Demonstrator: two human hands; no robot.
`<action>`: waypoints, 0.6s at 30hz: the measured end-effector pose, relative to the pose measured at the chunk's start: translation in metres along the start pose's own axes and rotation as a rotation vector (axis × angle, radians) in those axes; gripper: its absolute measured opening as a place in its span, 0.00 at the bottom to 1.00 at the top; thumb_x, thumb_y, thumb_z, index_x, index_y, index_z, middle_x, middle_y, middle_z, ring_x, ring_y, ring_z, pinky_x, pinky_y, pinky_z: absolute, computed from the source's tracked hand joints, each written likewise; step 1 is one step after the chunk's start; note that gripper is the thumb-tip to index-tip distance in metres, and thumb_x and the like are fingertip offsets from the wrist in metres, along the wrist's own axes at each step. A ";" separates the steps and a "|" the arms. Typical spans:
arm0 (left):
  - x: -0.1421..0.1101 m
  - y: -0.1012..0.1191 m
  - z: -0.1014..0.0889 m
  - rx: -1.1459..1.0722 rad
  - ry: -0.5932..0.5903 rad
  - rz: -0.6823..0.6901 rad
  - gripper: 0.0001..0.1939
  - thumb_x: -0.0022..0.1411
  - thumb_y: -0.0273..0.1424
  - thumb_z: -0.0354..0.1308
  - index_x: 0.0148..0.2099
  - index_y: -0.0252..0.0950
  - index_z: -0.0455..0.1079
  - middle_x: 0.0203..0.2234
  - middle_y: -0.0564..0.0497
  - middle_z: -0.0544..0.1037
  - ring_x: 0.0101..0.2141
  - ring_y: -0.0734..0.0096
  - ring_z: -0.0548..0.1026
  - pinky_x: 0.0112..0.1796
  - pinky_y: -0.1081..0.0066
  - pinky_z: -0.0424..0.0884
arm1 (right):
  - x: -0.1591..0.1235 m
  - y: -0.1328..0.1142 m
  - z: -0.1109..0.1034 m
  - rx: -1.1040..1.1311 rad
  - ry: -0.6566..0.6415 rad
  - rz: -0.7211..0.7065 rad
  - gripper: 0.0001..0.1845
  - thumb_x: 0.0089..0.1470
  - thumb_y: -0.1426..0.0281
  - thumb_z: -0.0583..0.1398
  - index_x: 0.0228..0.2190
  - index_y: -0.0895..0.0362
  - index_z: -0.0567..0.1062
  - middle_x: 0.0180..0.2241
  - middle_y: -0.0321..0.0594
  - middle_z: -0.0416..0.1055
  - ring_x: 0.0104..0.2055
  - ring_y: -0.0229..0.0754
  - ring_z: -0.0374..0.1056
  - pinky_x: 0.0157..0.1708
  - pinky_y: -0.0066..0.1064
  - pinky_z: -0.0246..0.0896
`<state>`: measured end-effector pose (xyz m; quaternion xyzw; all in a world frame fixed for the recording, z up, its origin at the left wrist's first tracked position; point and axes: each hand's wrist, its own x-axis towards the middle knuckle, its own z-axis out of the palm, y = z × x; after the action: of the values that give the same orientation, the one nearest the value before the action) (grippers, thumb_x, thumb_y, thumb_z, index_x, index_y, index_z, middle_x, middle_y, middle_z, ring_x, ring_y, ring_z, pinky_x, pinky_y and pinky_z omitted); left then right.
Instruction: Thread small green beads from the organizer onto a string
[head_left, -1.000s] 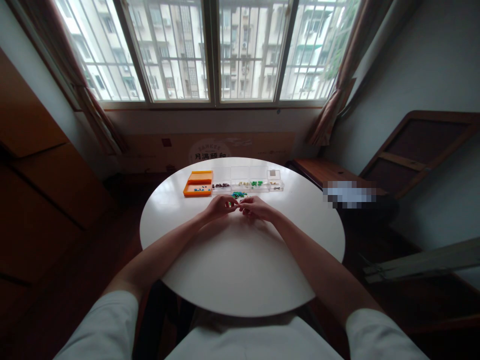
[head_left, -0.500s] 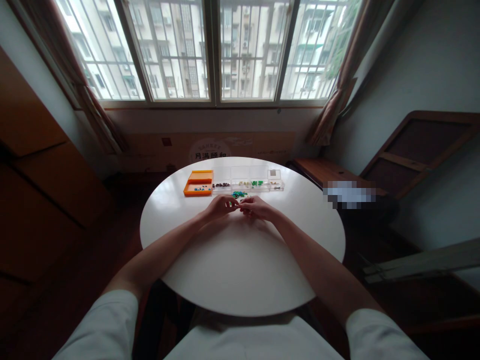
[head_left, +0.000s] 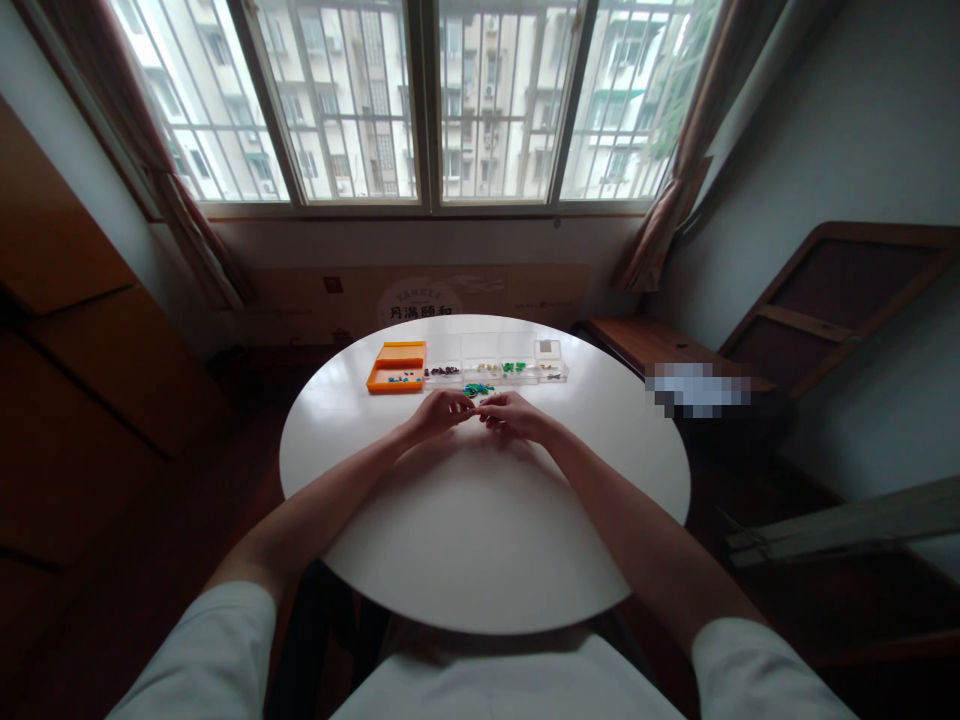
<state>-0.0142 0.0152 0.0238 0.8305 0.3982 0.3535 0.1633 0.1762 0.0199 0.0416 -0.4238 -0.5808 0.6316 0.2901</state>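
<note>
Both hands meet near the middle of the white round table [head_left: 465, 540]. My left hand [head_left: 441, 414] is closed in a pinch, its fingertips almost touching those of my right hand [head_left: 514, 414], which is also pinched. Whatever sits between the fingers is too small to name. Just beyond the fingertips lies a loose heap of small green and blue pieces [head_left: 478, 390]. Behind it stands a row of clear plastic boxes [head_left: 480, 347] with dark brown pieces [head_left: 443, 370], pale pieces [head_left: 487, 367] and green pieces [head_left: 513, 368]. An orange box [head_left: 396, 388] with its lid raised holds several small blue pieces.
At the right end of the row is a small clear case [head_left: 550, 350] with its lid up. A wooden bench [head_left: 637, 345] is beyond the table's right edge. A large printed carton [head_left: 300, 295] leans below the window [head_left: 427, 110].
The fingertips have shifted very slightly against each other. Arms, boxes and the heap of pieces stay where they were.
</note>
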 end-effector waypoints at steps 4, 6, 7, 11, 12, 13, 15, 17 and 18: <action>0.000 0.000 0.000 -0.022 -0.013 -0.006 0.10 0.58 0.32 0.57 0.33 0.31 0.76 0.24 0.50 0.76 0.21 0.79 0.70 0.24 0.79 0.65 | 0.000 -0.001 0.000 0.027 -0.012 0.001 0.08 0.46 0.69 0.66 0.25 0.63 0.76 0.21 0.38 0.69 0.20 0.30 0.62 0.14 0.18 0.52; 0.000 0.000 0.000 -0.020 -0.022 -0.011 0.10 0.58 0.32 0.57 0.33 0.31 0.76 0.24 0.50 0.76 0.21 0.80 0.70 0.24 0.80 0.65 | -0.001 -0.001 0.000 0.024 -0.011 -0.002 0.08 0.45 0.69 0.67 0.25 0.63 0.76 0.21 0.38 0.69 0.20 0.30 0.62 0.14 0.18 0.52; 0.000 0.000 0.000 -0.018 -0.025 -0.015 0.10 0.58 0.32 0.57 0.33 0.31 0.75 0.24 0.50 0.76 0.21 0.80 0.70 0.24 0.80 0.65 | -0.001 -0.001 0.000 0.020 -0.009 -0.002 0.09 0.45 0.69 0.67 0.25 0.63 0.76 0.20 0.38 0.69 0.20 0.30 0.62 0.14 0.18 0.52; 0.000 0.000 0.000 -0.018 -0.027 -0.016 0.10 0.58 0.32 0.57 0.33 0.31 0.76 0.24 0.50 0.76 0.21 0.80 0.70 0.24 0.80 0.65 | -0.003 -0.003 0.002 0.018 -0.011 0.002 0.09 0.45 0.69 0.66 0.24 0.63 0.75 0.19 0.37 0.68 0.19 0.29 0.60 0.14 0.19 0.51; 0.000 0.000 0.000 -0.015 -0.025 -0.014 0.10 0.58 0.32 0.57 0.33 0.31 0.76 0.24 0.50 0.76 0.21 0.79 0.70 0.24 0.80 0.65 | -0.003 -0.003 0.002 0.020 -0.012 0.002 0.09 0.46 0.69 0.66 0.24 0.63 0.75 0.18 0.37 0.68 0.18 0.29 0.60 0.14 0.19 0.51; 0.000 0.000 0.000 -0.009 -0.023 -0.011 0.10 0.58 0.33 0.57 0.33 0.31 0.76 0.24 0.50 0.76 0.22 0.79 0.70 0.24 0.80 0.65 | -0.003 -0.003 0.002 0.022 -0.013 0.002 0.09 0.46 0.69 0.66 0.24 0.63 0.75 0.18 0.37 0.68 0.18 0.29 0.60 0.14 0.19 0.51; -0.001 0.000 0.000 0.007 -0.017 -0.007 0.10 0.58 0.33 0.57 0.33 0.32 0.76 0.24 0.50 0.76 0.22 0.79 0.70 0.24 0.80 0.65 | -0.002 -0.002 0.001 0.022 -0.011 -0.003 0.09 0.46 0.69 0.65 0.24 0.63 0.75 0.18 0.37 0.68 0.18 0.29 0.60 0.14 0.19 0.51; -0.001 -0.001 0.001 0.026 -0.012 -0.006 0.10 0.57 0.34 0.58 0.33 0.32 0.76 0.24 0.50 0.76 0.22 0.79 0.69 0.24 0.79 0.65 | 0.000 0.000 0.000 0.008 -0.009 -0.014 0.09 0.47 0.69 0.65 0.24 0.64 0.75 0.18 0.37 0.68 0.18 0.29 0.60 0.14 0.19 0.51; -0.001 0.000 0.001 0.033 -0.009 -0.008 0.11 0.56 0.35 0.58 0.33 0.32 0.76 0.25 0.50 0.76 0.22 0.79 0.69 0.24 0.79 0.64 | 0.000 0.001 0.000 -0.002 -0.011 -0.024 0.10 0.47 0.69 0.65 0.24 0.64 0.75 0.18 0.37 0.68 0.18 0.29 0.61 0.14 0.19 0.51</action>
<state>-0.0142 0.0150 0.0228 0.8332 0.4066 0.3423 0.1526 0.1761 0.0200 0.0407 -0.4138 -0.5880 0.6298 0.2941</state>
